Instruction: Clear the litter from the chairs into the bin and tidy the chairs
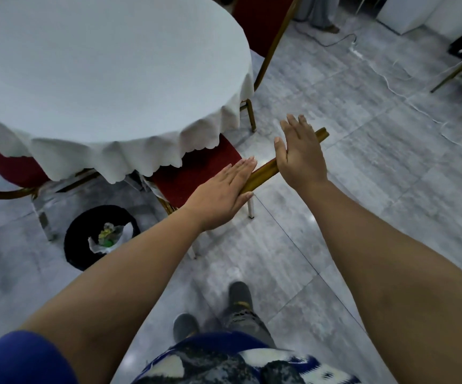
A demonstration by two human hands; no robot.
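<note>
Grey marbled floor tiles are surrounding the round white-clothed table [99, 79]; the red-cushioned gold-framed chair [196, 173] is sitting half beneath it. Both hands, left hand [221, 195] and right hand [299, 153], are pressing flat and unclenched on its top rail, running left-right. Black bin [80, 245] is holding litter; seat partly hidden

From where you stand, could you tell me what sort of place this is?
Probably a banquet or function hall: a round table under a scalloped white cloth, red-cushioned chairs with gold metal frames, and a grey tiled floor.
</note>
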